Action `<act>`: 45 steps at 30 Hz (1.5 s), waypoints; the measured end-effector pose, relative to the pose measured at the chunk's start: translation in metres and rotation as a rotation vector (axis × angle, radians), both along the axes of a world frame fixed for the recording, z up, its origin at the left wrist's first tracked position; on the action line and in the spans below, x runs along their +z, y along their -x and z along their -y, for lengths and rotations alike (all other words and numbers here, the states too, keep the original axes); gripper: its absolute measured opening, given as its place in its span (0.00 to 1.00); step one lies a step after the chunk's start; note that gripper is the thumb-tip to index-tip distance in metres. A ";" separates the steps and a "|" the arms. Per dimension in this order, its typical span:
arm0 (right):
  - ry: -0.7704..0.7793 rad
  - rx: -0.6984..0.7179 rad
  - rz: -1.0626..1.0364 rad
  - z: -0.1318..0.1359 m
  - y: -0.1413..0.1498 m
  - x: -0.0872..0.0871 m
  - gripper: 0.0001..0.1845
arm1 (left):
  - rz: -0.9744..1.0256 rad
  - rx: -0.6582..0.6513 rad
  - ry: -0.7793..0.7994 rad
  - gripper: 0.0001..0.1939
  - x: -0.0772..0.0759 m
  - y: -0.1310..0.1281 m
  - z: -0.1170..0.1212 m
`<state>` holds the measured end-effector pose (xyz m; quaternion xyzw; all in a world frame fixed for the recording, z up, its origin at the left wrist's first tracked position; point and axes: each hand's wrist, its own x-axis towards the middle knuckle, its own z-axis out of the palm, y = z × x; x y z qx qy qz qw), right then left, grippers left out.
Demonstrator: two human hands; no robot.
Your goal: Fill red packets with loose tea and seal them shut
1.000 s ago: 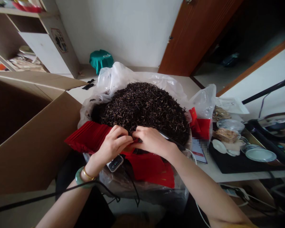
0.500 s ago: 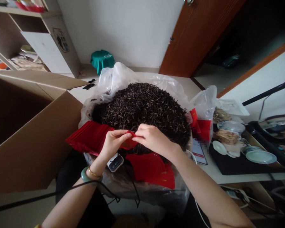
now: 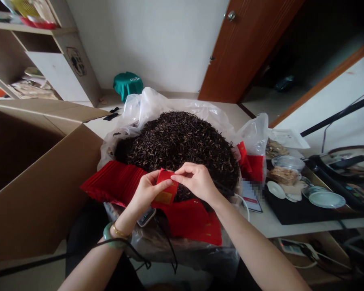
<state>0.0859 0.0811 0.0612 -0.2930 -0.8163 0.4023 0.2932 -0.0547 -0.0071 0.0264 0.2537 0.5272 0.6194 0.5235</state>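
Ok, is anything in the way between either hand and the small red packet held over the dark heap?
Nothing visible is: the left hand holds the red packet, thumb across its front, and the right hand appears to pinch its upper edge. The dark heap lies beyond.

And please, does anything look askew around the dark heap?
Slightly, yes: the red packets to the right of the heap lie at different angles, while those in the left row look closely aligned.
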 end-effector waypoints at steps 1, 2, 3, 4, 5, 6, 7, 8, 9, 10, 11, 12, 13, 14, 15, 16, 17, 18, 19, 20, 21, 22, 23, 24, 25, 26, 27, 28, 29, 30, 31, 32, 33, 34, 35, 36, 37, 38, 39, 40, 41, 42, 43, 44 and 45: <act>-0.002 -0.005 0.003 0.001 -0.001 0.000 0.04 | -0.012 -0.041 0.028 0.21 0.001 0.000 0.000; -0.005 -0.009 0.011 0.002 -0.001 0.001 0.03 | -0.024 -0.071 0.048 0.21 0.001 -0.001 0.000; -0.006 -0.009 0.021 0.003 -0.001 0.000 0.01 | -0.035 -0.091 0.058 0.20 0.002 -0.001 0.000; -0.004 -0.003 0.030 0.004 -0.001 0.000 0.01 | -0.046 -0.108 0.059 0.20 0.002 -0.002 0.000; 0.001 0.004 0.035 0.005 0.000 0.000 0.01 | -0.054 -0.127 0.055 0.19 0.003 -0.003 0.001; 0.006 0.010 0.033 0.006 0.001 0.000 0.01 | -0.054 -0.155 0.053 0.19 0.003 -0.005 0.001; 0.010 0.015 0.029 0.007 0.003 0.000 0.01 | -0.045 -0.188 0.055 0.19 0.003 -0.007 0.001; 0.012 0.015 0.021 0.008 0.005 0.000 0.02 | -0.022 -0.223 0.064 0.19 0.003 -0.008 0.001; 0.013 0.014 0.016 0.008 0.006 0.000 0.04 | 0.008 -0.257 0.080 0.20 0.002 -0.010 0.001; 0.018 0.016 0.014 0.007 0.006 0.000 0.04 | 0.039 -0.283 0.098 0.21 0.002 -0.011 0.001; 0.032 0.018 0.015 0.005 0.005 0.001 0.04 | 0.067 -0.295 0.115 0.21 0.001 -0.013 0.001; 0.053 0.025 0.025 0.002 0.002 0.000 0.04 | 0.087 -0.291 0.127 0.21 0.000 -0.013 0.001; 0.069 0.023 0.041 -0.003 -0.003 -0.001 0.06 | 0.102 -0.274 0.133 0.21 -0.001 -0.013 0.000; 0.065 0.009 0.071 -0.008 -0.010 -0.003 0.10 | 0.112 -0.253 0.135 0.21 -0.002 -0.012 0.000; 0.044 -0.013 0.122 -0.014 -0.019 -0.006 0.15 | 0.119 -0.231 0.133 0.21 -0.002 -0.011 0.000; -0.027 -0.063 0.196 -0.021 -0.029 -0.010 0.21 | 0.123 -0.212 0.130 0.22 -0.003 -0.010 0.000; -0.146 -0.112 0.319 -0.027 -0.040 -0.016 0.25 | 0.125 -0.198 0.129 0.22 -0.004 -0.009 0.000; -0.259 -0.146 0.468 -0.032 -0.051 -0.022 0.27 | 0.124 -0.188 0.128 0.22 -0.005 -0.007 0.000; -0.329 -0.158 0.624 -0.035 -0.060 -0.029 0.29 | 0.122 -0.180 0.127 0.21 -0.006 -0.006 0.000; -0.371 -0.156 0.757 -0.038 -0.068 -0.035 0.31 | 0.121 -0.174 0.127 0.21 -0.006 -0.005 0.001; -0.405 -0.146 0.862 -0.039 -0.074 -0.041 0.32 | 0.121 -0.168 0.126 0.22 -0.007 -0.004 0.001; -0.424 -0.133 0.934 -0.039 -0.078 -0.046 0.33 | 0.124 -0.162 0.124 0.22 -0.007 -0.003 0.001; -0.439 -0.122 0.972 -0.038 -0.080 -0.051 0.33 | 0.127 -0.157 0.122 0.22 -0.007 -0.003 0.001; -0.450 -0.112 0.985 -0.037 -0.081 -0.055 0.33 | 0.129 -0.150 0.118 0.22 -0.006 -0.002 0.001; -0.455 -0.107 0.981 -0.037 -0.080 -0.058 0.33 | 0.130 -0.144 0.115 0.22 -0.005 -0.002 0.001; -0.453 -0.105 0.970 -0.036 -0.079 -0.060 0.32 | 0.130 -0.140 0.112 0.22 -0.004 -0.001 0.001; -0.443 -0.106 0.956 -0.035 -0.078 -0.062 0.32 | 0.129 -0.137 0.110 0.22 -0.003 -0.001 0.001; -0.427 -0.112 0.939 -0.036 -0.077 -0.063 0.32 | 0.128 -0.135 0.108 0.22 -0.002 0.000 0.001; -0.407 -0.122 0.915 -0.036 -0.077 -0.064 0.32 | 0.125 -0.133 0.108 0.22 -0.002 0.000 0.001; -0.385 -0.136 0.877 -0.038 -0.078 -0.065 0.32 | 0.121 -0.131 0.108 0.22 -0.001 0.000 0.001; -0.362 -0.153 0.819 -0.040 -0.080 -0.064 0.32 | 0.114 -0.131 0.110 0.22 -0.001 0.000 0.001; -0.340 -0.174 0.743 -0.043 -0.083 -0.063 0.32 | 0.107 -0.132 0.113 0.22 -0.001 0.001 0.001; -0.313 -0.197 0.653 -0.048 -0.086 -0.060 0.32 | 0.099 -0.133 0.117 0.22 -0.002 0.000 0.000; -0.270 -0.219 0.554 -0.052 -0.089 -0.056 0.32 | 0.092 -0.135 0.119 0.22 -0.002 0.000 0.000; -0.203 -0.233 0.455 -0.056 -0.092 -0.050 0.32 | 0.085 -0.136 0.120 0.23 -0.003 0.000 0.000; -0.108 -0.233 0.366 -0.060 -0.094 -0.044 0.31 | 0.079 -0.136 0.120 0.23 -0.004 -0.001 0.000; 0.005 -0.216 0.290 -0.062 -0.095 -0.036 0.31 | 0.075 -0.137 0.118 0.23 -0.005 -0.001 -0.001; 0.121 -0.183 0.229 -0.063 -0.095 -0.029 0.32 | 0.073 -0.137 0.115 0.23 -0.006 -0.002 -0.001; 0.225 -0.135 0.183 -0.062 -0.093 -0.021 0.32 | 0.071 -0.141 0.112 0.23 -0.006 -0.003 -0.002; 0.302 -0.080 0.154 -0.059 -0.089 -0.014 0.33 | 0.070 -0.146 0.108 0.23 -0.006 -0.005 -0.002; 0.346 -0.026 0.139 -0.054 -0.084 -0.009 0.34 | 0.065 -0.152 0.104 0.23 -0.006 -0.006 -0.003; 0.361 0.025 0.135 -0.048 -0.077 -0.003 0.34 | 0.057 -0.161 0.098 0.22 -0.006 -0.008 -0.003; 0.351 0.071 0.143 -0.042 -0.070 0.001 0.34 | 0.043 -0.173 0.089 0.22 -0.005 -0.009 -0.004; 0.322 0.106 0.155 -0.035 -0.063 0.005 0.34 | 0.026 -0.188 0.079 0.21 -0.004 -0.011 -0.004; 0.276 0.130 0.168 -0.028 -0.056 0.008 0.33 | 0.007 -0.203 0.068 0.21 -0.003 -0.013 -0.004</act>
